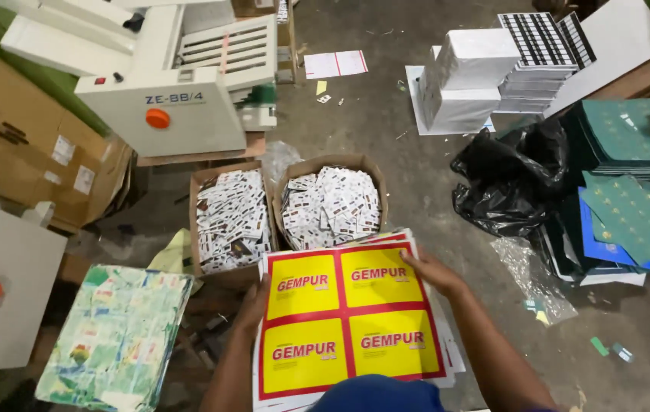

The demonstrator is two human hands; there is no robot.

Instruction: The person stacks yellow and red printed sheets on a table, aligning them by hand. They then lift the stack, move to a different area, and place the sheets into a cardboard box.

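Sheets (348, 313): yellow panels, four, red borders, stacked
Left hand (252, 305): fingers grasp the stack's left edge
Right hand (433, 271): fingers grasp the right corner

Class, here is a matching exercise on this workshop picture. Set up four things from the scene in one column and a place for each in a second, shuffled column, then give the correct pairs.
Things:
1. stack of yellow and red sheets
2. black plastic bag
3. white machine with orange knob
4. two boxes of small cards

Places:
A. top left, on a wooden stand
B. between the left hand and right hand
C. right, beside green covers
D. centre, just beyond the sheets

Pairs: 1-B, 2-C, 3-A, 4-D
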